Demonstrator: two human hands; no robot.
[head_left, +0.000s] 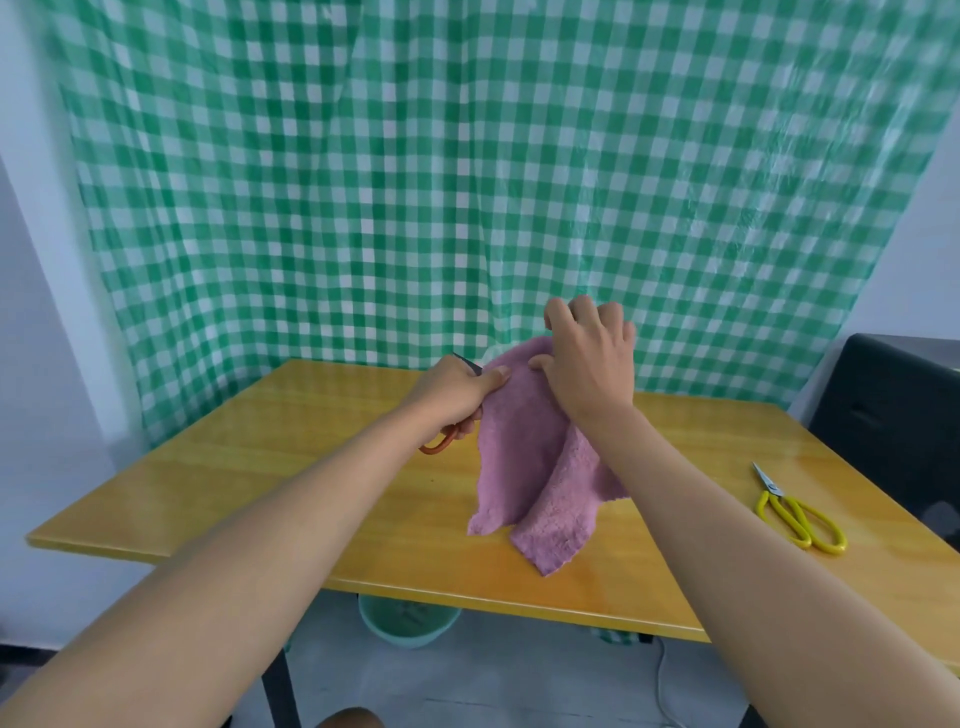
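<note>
A pink fluffy cloth (524, 467) is lifted above the yellow wooden table (260, 467), its lower ends draped onto the tabletop. My right hand (589, 358) grips the cloth's top from above, fingers curled over it. My left hand (457, 395) holds orange-handled scissors (441, 442); one orange loop shows below the hand and a dark blade tip pokes out above it, right at the cloth's left edge. The blades are mostly hidden by my hand and the cloth.
Yellow-handled scissors (797, 514) lie on the table at the right. A green checked curtain (467, 182) hangs behind the table. A dark chair (893, 415) stands at the right, and a green bin (410, 621) sits on the floor under the table's front edge.
</note>
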